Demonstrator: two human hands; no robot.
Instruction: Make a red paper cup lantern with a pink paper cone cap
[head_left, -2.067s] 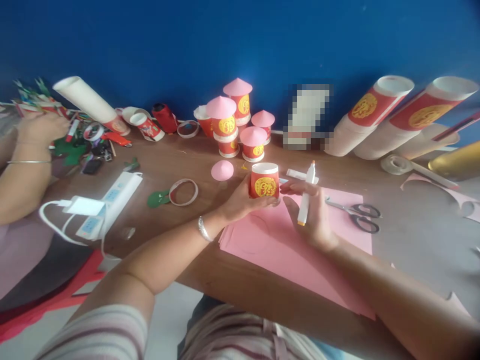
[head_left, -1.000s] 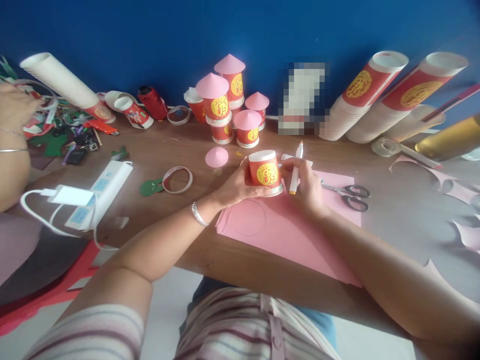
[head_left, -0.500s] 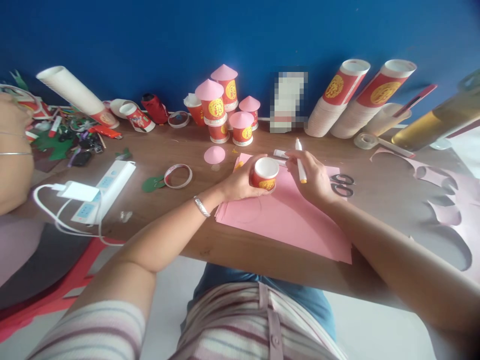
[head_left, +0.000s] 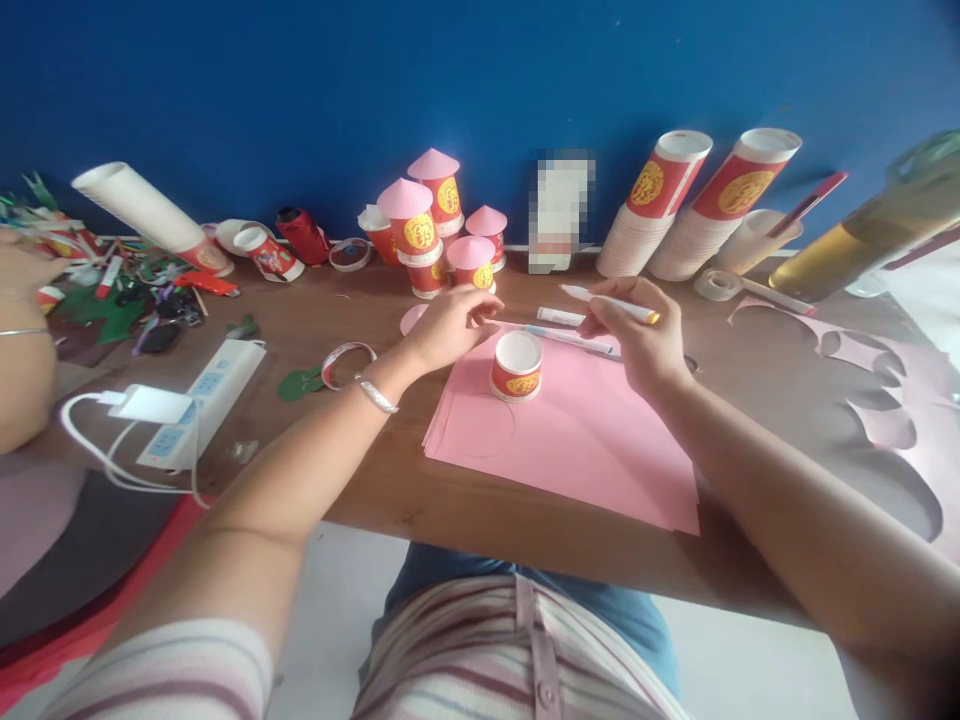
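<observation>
A small red paper cup (head_left: 516, 366) with a gold emblem stands upside down on a stack of pink paper (head_left: 585, 440). A traced circle shows on the paper to the cup's left. My left hand (head_left: 447, 322) hovers just up-left of the cup, fingers loosely curled, holding nothing and touching nothing. My right hand (head_left: 642, 335) is to the cup's right and grips a white marker (head_left: 611, 303) with an orange end, lying almost level. A second pen (head_left: 570, 340) and a marker cap (head_left: 559, 316) lie on the paper's far edge.
Red cups with pink cone lids (head_left: 433, 235) cluster at the back. Stacks of cups (head_left: 660, 200) lean on the blue wall at right. A power strip (head_left: 196, 395) and tape ring (head_left: 346, 360) lie at left. Another person's arm (head_left: 22, 350) rests far left among scraps. Cut pink paper (head_left: 900, 400) lies at right.
My left hand set the cup upside down on the pink paper, let go and drew back to the upper left. My right hand turned the marker from upright to nearly level.
</observation>
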